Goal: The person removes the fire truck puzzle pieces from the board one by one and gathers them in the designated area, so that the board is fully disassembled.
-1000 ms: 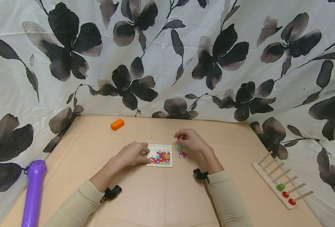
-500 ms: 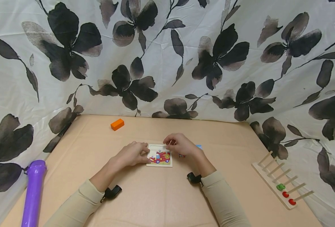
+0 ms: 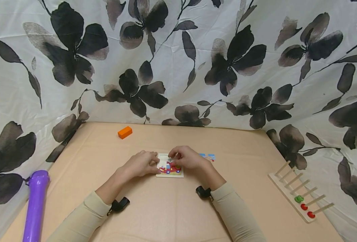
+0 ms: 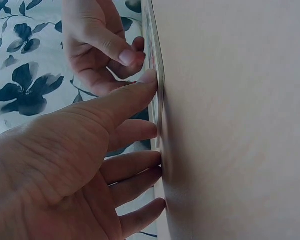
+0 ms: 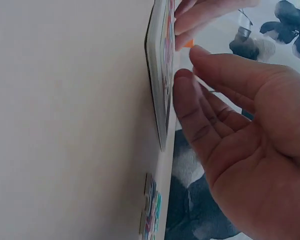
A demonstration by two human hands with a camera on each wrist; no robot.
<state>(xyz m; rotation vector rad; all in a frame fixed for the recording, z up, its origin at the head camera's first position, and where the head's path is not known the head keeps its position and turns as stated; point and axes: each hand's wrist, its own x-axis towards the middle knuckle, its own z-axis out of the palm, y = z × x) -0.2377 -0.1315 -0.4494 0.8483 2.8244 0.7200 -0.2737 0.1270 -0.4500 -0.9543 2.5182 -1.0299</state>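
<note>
A framed jigsaw puzzle (image 3: 170, 175) with a red tractor picture lies on the table; its upper part is pale and bare. My left hand (image 3: 140, 163) rests at its left edge, thumb at the lower corner and fingers spread along the side. In the left wrist view the left thumb (image 4: 149, 77) presses the frame's rim while the other fingers reach down to the tabletop. Over the puzzle's upper right is my right hand (image 3: 189, 158), thumb and forefinger pinching a small puzzle piece that the fingers mostly hide. Loose puzzle pieces (image 3: 209, 157) lie beyond the right wrist.
An orange block (image 3: 125, 132) sits at the back left of the table. Along the left side stands a purple tube (image 3: 36, 205). To the right is a wooden peg board (image 3: 291, 195) with upright sticks and a few green and red beads. A flowered curtain hangs behind.
My right hand has moved left from the loose pieces to above the puzzle and come lower, uncovering blue pieces behind it. The left hand and the puzzle have stayed in place.
</note>
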